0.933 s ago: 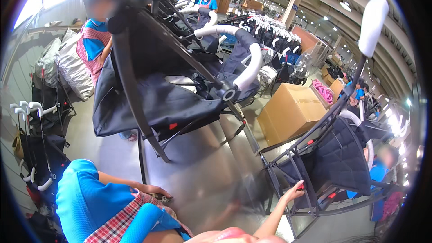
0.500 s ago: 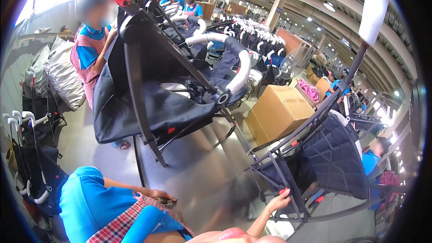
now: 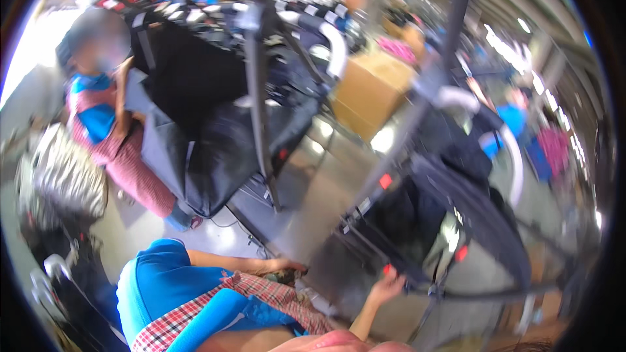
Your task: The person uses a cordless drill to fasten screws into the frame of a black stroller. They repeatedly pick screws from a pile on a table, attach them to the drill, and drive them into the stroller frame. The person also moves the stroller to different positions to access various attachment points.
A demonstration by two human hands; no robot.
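Note:
To the right stands a dark stroller with a grey frame, a black fabric seat and a white foam-like grip. My right hand is closed at its lower frame, the fingers around a small red piece. My left hand is over the front of my plaid apron, beside a dark, crumpled-looking patch. Motion smears its fingers, and I cannot make out whether they hold anything.
A second black stroller stands ahead to the left, with a person in blue and checked clothes beside it. A cardboard box is beyond. Large whitish sacks lie far left. A worker is at the right.
The view has swung, so the surroundings have shifted and blurred. My left hand has moved right and slightly up in the picture. My right hand stays at the red piece.

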